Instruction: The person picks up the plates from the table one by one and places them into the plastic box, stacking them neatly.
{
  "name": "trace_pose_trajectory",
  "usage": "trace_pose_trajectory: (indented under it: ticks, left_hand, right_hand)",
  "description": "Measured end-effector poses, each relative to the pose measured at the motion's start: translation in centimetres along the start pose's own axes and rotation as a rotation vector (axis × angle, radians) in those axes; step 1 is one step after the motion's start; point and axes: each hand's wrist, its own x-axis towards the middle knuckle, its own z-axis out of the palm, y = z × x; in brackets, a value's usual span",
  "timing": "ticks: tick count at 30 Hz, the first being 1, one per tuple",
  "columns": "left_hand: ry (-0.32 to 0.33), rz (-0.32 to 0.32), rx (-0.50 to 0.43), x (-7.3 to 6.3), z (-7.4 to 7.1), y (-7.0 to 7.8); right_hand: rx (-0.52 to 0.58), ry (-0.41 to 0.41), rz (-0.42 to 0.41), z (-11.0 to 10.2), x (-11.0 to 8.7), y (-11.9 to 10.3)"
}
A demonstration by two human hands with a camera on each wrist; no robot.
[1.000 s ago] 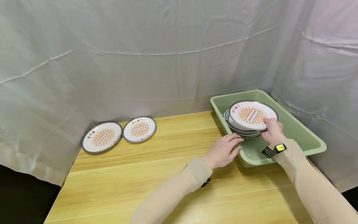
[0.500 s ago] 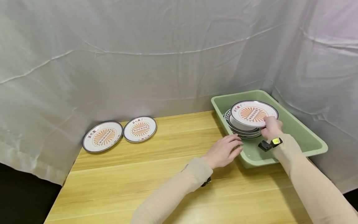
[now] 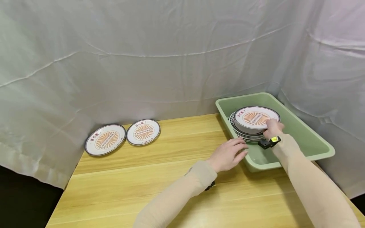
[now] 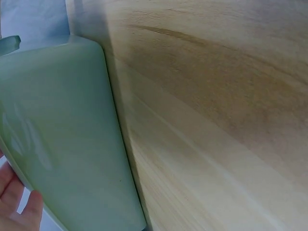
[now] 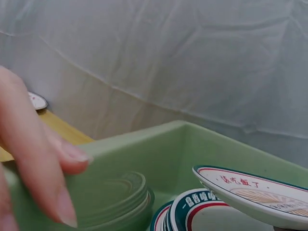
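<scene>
The right hand [image 3: 273, 126] holds one printed plate [image 3: 253, 116] by its rim, at about four o'clock of the plate, with the fingers closed on the edge. This plate is inside the green tub [image 3: 310, 139], which stands at two o'clock on the worktop [image 3: 185, 148], and it is a little tilted, above a stack of plates [image 3: 250, 139] lying at the tub's nine o'clock side; whether its underside touches the stack, I cannot tell. The left hand [image 3: 227, 155] is at the tub's eight o'clock rim, its fingers loosely bent and apart from the thumb; it has hold of no plate, and how firmly it touches the rim is not clear. At ten o'clock on the worktop lie two similar plates, the left plate [image 3: 105, 140] and the right plate [image 3: 143, 132], face up and just beside each other, before the grey curtain [image 3: 159, 82]. By its look the held plate is stiff and glossy, so I judge it rather slippery, of moderate weight, and probably easy to chip at the edge. A pinch with the thumb above the rim and the other fingers well underneath seems the safest hold.
</scene>
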Motion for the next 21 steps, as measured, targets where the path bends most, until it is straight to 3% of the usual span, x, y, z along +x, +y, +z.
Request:
trace_pose_trajectory:
  ticks: [12, 21]
  left_hand:
    - [-0.006, 0.011, 0.023, -0.1, 0.0, 0.0]
    - [0.008, 0.015, 0.033, 0.0, -0.1, 0.0]
  right_hand:
    - [-0.146, 0.015, 0.033, 0.2, 1.3, 0.3]
    - [-0.124, -0.066, 0.112, 0.0, 2.5, -0.4]
